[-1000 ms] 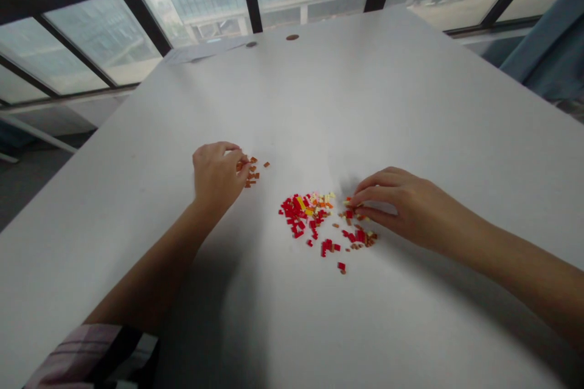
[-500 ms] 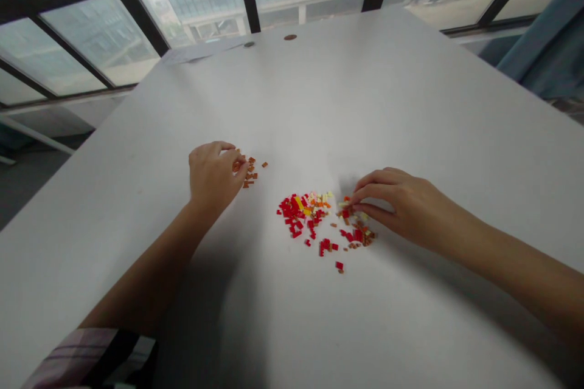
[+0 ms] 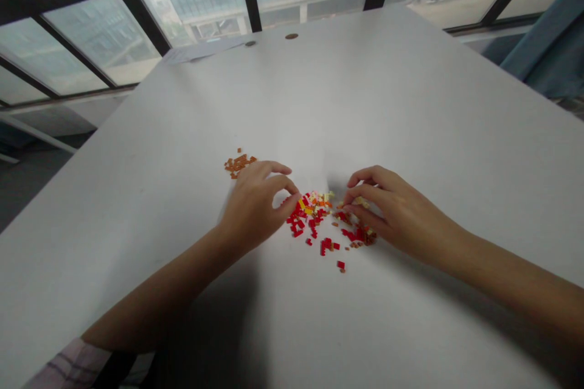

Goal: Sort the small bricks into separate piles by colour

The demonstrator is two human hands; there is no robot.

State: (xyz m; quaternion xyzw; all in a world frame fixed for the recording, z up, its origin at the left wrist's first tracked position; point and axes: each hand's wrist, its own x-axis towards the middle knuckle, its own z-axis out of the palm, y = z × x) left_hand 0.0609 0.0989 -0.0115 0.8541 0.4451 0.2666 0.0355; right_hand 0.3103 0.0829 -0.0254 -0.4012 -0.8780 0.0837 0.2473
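Observation:
My left hand (image 3: 258,203) is over the left edge of a pile of small red toy bricks (image 3: 297,225), thumb and forefinger curled together in a pinch. Whether a brick sits between them is too small to tell. A yellow brick (image 3: 306,208) and pale and orange pieces lie in that pile. My right hand (image 3: 387,200) touches the upper part of a mixed heap of red and brown bricks (image 3: 364,234), its fingertips closed together. What they hold, if anything, is hidden. Behind my left hand lies a separate group of brown bricks (image 3: 238,164).
Everything lies on a large white table (image 3: 410,103). Loose red bricks (image 3: 326,246) are scattered nearer to me. Two round discs (image 3: 291,36) and a sheet of paper (image 3: 201,50) are at the far edge, by the windows. A blue curtain (image 3: 547,48) hangs at right.
My left hand has moved right and towards me, from the brown group to the red pile, uncovering most of the brown bricks. My right hand has shifted slightly left over its heap.

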